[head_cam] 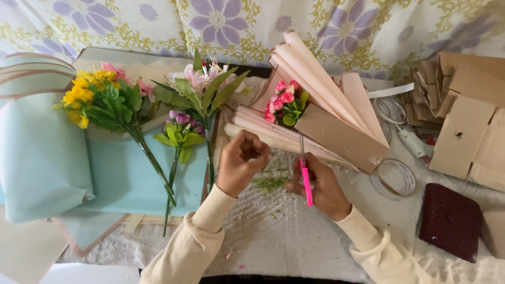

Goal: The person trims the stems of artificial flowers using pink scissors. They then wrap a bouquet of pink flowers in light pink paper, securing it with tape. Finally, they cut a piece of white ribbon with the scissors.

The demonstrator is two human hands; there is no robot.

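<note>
- The right hand (322, 185) is closed around a pair of scissors with pink handles (305, 181). The metal blades point up toward a small bunch of pink flowers (282, 102).
- The left hand (239, 160) is curled, with the fingertips pinched together. Whatever it pinches is too small to see.
- Both hands are close together over a white cloth (273, 231). Little green bits (271, 181) lie on the cloth just under them.
- The pink flowers lie on rolls of pale pink paper (315, 79), beside a brown card piece (342, 139).
- To the left, a yellow bunch (94, 97), a purple sprig (181, 131) and a pink and white bunch (202, 84) lie on light blue paper (47, 158).
- To the right is a clear tape roll (393, 179), a dark red box (450, 221) and brown cardboard pieces (463, 121).
</note>
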